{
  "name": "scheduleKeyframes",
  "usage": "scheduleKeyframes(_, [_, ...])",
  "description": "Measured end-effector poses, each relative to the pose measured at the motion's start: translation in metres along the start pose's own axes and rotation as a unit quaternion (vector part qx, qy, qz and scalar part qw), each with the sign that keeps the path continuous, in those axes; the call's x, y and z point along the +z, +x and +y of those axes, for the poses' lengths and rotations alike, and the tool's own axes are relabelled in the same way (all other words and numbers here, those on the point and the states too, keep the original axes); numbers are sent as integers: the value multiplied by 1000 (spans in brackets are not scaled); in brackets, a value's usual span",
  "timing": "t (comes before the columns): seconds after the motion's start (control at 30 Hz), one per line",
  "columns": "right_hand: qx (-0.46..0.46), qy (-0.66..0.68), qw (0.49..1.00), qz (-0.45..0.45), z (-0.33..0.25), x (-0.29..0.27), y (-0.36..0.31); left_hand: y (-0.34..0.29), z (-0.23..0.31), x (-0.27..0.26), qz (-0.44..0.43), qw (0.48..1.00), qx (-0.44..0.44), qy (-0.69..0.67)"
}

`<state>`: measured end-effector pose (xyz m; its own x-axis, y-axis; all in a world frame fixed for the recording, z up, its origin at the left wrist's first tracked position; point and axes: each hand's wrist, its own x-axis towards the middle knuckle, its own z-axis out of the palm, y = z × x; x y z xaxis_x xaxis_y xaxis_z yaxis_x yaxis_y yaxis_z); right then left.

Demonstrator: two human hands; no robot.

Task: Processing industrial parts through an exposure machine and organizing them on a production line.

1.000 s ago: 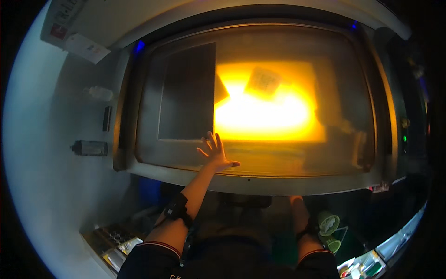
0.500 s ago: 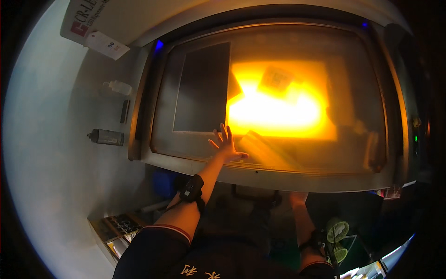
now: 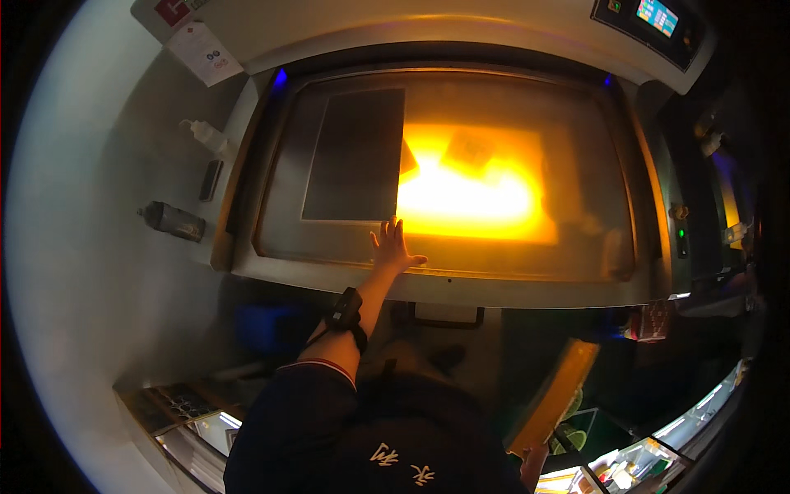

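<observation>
My left hand (image 3: 392,252) lies with fingers spread on the clear sheet over the machine's bed (image 3: 329,253), just below the lower right corner of a dark rectangular panel (image 3: 355,156). Right of that panel a bright yellow-orange lit area (image 3: 477,189) glows, with a small darker patch (image 3: 468,154) in it. Near the lower edge, right of my body, my right hand (image 3: 534,465) is closed around the lower end of a long flat amber-coloured strip (image 3: 555,395). The strip is tilted, its upper end toward the machine; most of the fingers are hidden.
Left of the bed are a white bottle (image 3: 206,136), a dark phone-like object (image 3: 211,180) and a dark bottle (image 3: 174,221). A small control screen (image 3: 657,16) is at the upper right. A black handle (image 3: 446,316) sits below the bed's front edge.
My right hand has drawn back from the bed's front edge toward my body, and the amber strip now shows in it. My left hand stays on the sheet. The view has shifted.
</observation>
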<state>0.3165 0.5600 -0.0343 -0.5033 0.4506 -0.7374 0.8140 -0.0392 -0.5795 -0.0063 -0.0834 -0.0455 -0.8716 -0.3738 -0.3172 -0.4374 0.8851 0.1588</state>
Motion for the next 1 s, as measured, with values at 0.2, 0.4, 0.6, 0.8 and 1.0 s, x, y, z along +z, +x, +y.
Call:
scheduleKeyframes(0.2, [-228,-142,957,113,-44,-42,4,0,-7,1,21,998,53,19])
scheduleKeyframes(0.4, [-396,-337,854,-6,-238,99,-12,-17,-22,-29,-118,871,40,-476])
scheduleKeyframes(0.6, [-696,-463,522,-169,-311,311,-61,-132,-53,-114,7,949,312,48])
scheduleKeyframes(0.8, [-751,-431,453,-211,-266,511,-87,-90,-212,-56,-39,977,133,161])
scheduleKeyframes(1.0, [-711,-447,512,-178,-354,671,-92,77,-253,-151,-11,980,146,132])
